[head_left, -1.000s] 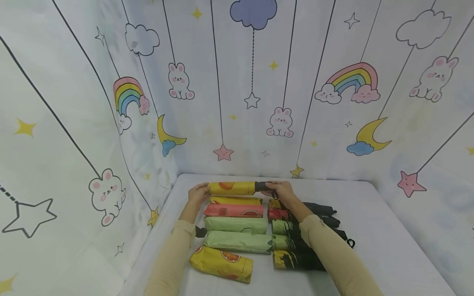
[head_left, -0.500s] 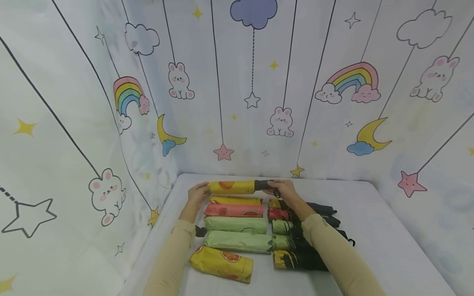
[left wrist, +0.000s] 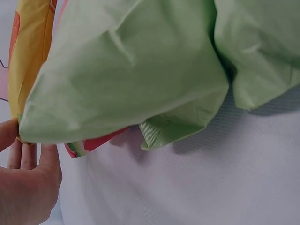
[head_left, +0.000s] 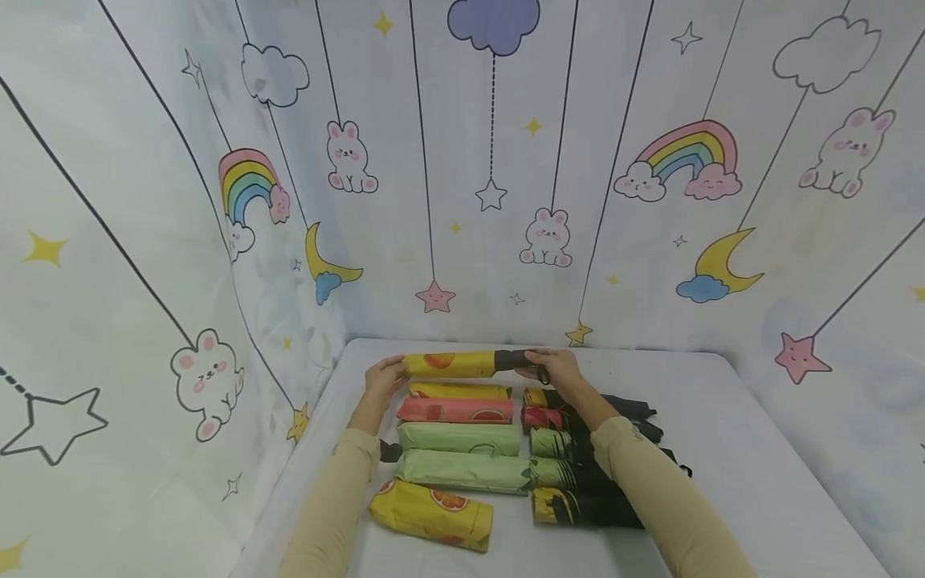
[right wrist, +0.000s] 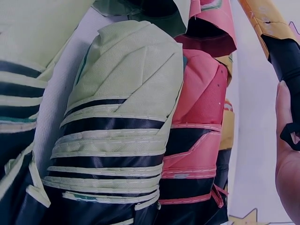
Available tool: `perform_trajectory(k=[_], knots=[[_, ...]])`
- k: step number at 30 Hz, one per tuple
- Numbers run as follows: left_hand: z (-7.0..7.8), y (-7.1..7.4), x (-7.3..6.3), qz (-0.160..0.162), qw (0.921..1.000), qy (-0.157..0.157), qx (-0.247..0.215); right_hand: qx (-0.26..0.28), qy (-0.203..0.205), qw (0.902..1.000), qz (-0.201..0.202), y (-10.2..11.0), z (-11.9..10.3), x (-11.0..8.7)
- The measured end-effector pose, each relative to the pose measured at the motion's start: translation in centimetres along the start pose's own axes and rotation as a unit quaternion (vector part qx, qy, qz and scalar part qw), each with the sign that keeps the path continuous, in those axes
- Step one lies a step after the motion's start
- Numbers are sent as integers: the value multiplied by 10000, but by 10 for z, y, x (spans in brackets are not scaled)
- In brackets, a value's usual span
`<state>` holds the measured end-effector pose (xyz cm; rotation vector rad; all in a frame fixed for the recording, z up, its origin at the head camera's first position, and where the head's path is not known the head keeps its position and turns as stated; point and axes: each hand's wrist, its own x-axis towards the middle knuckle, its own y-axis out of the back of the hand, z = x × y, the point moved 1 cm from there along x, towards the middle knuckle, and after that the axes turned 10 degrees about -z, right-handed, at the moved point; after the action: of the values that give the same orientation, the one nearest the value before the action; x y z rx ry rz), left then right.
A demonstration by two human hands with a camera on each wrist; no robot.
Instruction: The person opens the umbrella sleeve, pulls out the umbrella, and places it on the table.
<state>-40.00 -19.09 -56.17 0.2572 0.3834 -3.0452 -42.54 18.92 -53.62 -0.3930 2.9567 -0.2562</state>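
Both grips are on one folded yellow umbrella [head_left: 451,364] at the far end of the white tabletop [head_left: 723,449]: the left hand [head_left: 383,377] presses relaxed fingers against its sleeved tip, while the right hand [head_left: 556,371] curls round its black handle [head_left: 511,360]. Nearest the camera, a yellow sleeve with orange slices [head_left: 432,514] lies askew, apart from the row. Beyond it, two green sleeved umbrellas [head_left: 462,455], a pink one [head_left: 455,411] and another yellow one [head_left: 459,391] lie side by side, already lined up. To their right, a second column of unsleeved umbrellas with black handles [head_left: 578,449] waits, partly hidden by the right forearm. By the look of it, the sleeving is about half done, with the held umbrella just joining the far end of the finished row.
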Motion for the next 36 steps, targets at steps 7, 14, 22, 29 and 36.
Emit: perform_trajectory(k=[7,14,22,29,36], knots=[[-2,-1,3,117,9999,1,-38,-66,4,10000,-19,2,-1,-2],[-3,2,4,136,9999,-8,-76,27,3,10000,-48,4,-2,-5],[-4,8,2,176,9998,69,-13,105,43,9998,-144,11,1,-6],[-5,12,2,260,9997,33,-11,203,97,9996,-189,19,2,-8],[-6,13,1,209,9998,-67,20,338,146,9991,-207,26,1,-10]])
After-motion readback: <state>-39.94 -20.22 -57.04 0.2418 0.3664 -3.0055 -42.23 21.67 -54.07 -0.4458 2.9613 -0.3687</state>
